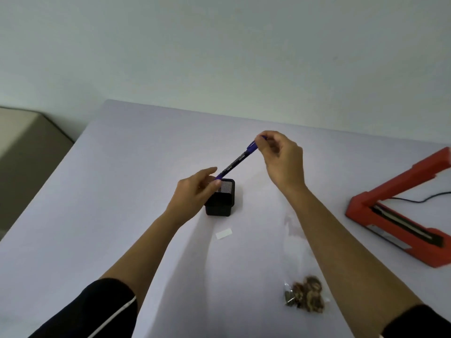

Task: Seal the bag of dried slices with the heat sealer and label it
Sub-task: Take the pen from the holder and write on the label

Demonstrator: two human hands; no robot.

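marker pen (238, 161) light, stiff | left hand (195, 189) pinching barrel end, right hand (280, 159) pinching cap | bag of dried slices (305, 297) near front edge of table (122, 167): light, slippery, crushable; likely best gripped at empty top

The heat sealer (402, 231) leaves the right edge; the bag (305, 297) is blurred.

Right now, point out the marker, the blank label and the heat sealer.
marker (238, 159): head view, middle of its dark barrel.
label (224, 233): head view, centre of the white strip.
heat sealer (361, 203): head view, red hinge corner of its base.
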